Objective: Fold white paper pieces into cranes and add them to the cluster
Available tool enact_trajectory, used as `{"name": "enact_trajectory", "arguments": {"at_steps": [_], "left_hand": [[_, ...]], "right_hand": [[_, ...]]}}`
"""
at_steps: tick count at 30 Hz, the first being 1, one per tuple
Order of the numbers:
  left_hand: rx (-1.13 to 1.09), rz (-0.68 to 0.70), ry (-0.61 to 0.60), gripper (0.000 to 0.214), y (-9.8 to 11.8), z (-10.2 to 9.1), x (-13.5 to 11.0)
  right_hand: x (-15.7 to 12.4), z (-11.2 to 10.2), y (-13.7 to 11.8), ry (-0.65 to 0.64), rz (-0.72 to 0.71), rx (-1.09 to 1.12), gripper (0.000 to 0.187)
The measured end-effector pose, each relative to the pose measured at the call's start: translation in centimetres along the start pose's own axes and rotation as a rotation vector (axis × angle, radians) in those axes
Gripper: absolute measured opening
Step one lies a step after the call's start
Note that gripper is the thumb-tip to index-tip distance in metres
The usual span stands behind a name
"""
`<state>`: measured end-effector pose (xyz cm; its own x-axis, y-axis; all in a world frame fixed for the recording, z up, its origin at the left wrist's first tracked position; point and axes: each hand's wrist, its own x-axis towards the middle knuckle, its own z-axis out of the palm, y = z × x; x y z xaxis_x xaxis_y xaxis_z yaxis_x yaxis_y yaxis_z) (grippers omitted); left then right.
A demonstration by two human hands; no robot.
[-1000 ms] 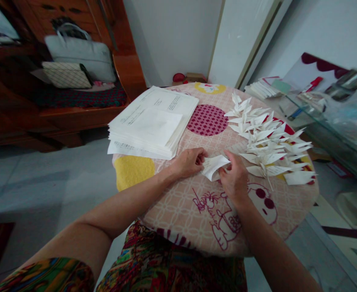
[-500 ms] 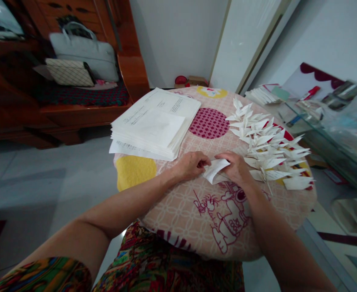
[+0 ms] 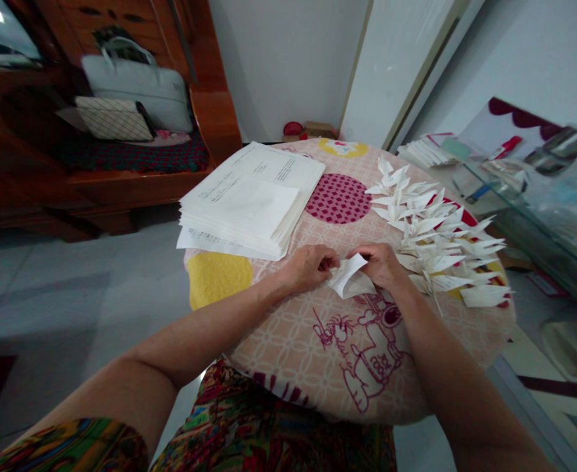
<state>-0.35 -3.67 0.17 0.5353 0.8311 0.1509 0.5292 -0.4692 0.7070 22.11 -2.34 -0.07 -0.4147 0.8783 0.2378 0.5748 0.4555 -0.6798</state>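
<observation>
table (image 3: 288,347): round, cloth-covered, centre of the frame.
paper stack (image 3: 249,200): left of centre.
folded pieces (image 3: 446,263): crowded right of centre.
right hand (image 3: 379,263): centre, fingers bent narrow behind the small white paper (image 3: 348,276), grip hidden.
left hand (image 3: 313,267): centre, fingers curled at the paper's left edge; cannot tell if pinching.
small white paper: between both hands, curling up more steeply than a moment ago; the fold seems unpressed.

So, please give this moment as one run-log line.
Left hand; right hand: at bent paper | paper stack: table, left side | folded papers: table, right side
</observation>
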Motion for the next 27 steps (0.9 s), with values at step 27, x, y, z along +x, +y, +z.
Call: {"name": "enact_trajectory", "arguments": {"at_steps": [27], "left_hand": [[-0.085,-0.002,-0.006,0.032,-0.5,0.3,0.0]], "right_hand": [[0.2,1.3,-0.8,0.087,0.057,-0.095,0.01]]}}
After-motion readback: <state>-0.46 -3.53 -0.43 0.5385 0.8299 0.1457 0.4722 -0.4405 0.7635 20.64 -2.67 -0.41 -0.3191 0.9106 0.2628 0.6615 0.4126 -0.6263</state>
